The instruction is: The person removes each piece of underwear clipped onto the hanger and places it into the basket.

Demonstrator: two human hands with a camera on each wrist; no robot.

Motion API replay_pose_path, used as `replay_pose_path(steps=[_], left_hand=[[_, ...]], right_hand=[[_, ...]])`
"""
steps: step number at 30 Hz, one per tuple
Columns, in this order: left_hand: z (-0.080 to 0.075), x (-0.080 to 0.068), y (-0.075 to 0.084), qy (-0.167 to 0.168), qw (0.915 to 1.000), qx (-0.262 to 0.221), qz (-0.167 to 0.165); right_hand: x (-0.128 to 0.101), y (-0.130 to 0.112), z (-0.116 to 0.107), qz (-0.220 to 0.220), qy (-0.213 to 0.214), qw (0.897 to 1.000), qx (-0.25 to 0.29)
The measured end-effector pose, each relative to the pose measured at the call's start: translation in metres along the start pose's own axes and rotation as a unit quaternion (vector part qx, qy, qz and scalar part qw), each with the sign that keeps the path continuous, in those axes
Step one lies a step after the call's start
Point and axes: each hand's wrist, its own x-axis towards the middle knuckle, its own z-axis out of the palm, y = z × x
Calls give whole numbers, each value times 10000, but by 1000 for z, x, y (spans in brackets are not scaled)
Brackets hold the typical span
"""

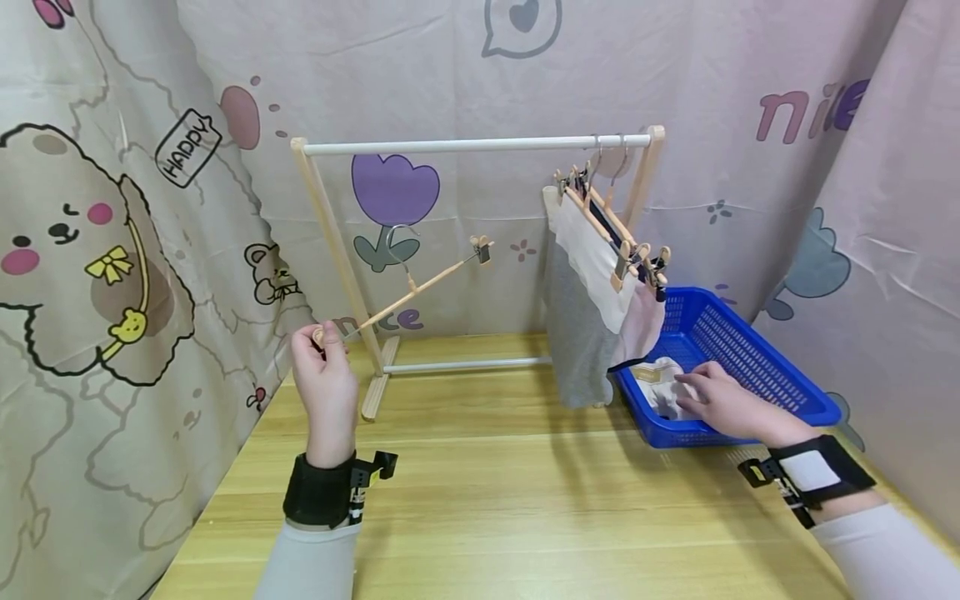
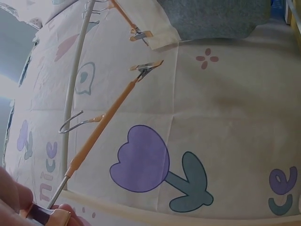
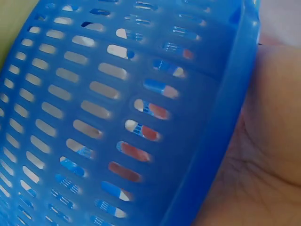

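My left hand (image 1: pixel 324 371) grips one end clip of a wooden clip hanger (image 1: pixel 414 292). The hanger slants up to the right, its metal hook pointing upward and its far clip bare. In the left wrist view, fingers (image 2: pixel 14 193) hold the near clip. At the right, my right hand (image 1: pixel 723 404) reaches over the front rim of a blue basket (image 1: pixel 787 392). Its bent fingers are at a white cloth (image 1: pixel 660 387) with a tan patch; whether they pinch it is unclear. In the right wrist view the basket wall (image 3: pixel 197 141) hides most of the fingers.
A rack with a white rail (image 1: pixel 465 146) and wooden posts stands on the wooden table (image 1: pixel 480 500). At the rail's right end, clip hangers carry grey, white and pink garments (image 1: pixel 585 308), close to the basket's left side. A patterned curtain (image 1: pixel 465 75) hangs behind.
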Motion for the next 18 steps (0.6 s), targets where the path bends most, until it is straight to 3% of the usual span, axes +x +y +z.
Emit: replay_pose_path(steps=[5,11,18], left_hand=[[1,0,-2,44,10000,75,49],[1,0,-4,193,9995,50,236],[1,3,-1,272,9980,-170,540]], right_hand=[[2,-2,3,-95,288,9995,-14],[2,-8,-2,224,605,9978,127],[1,-14,-8,418,1316,9903,176]])
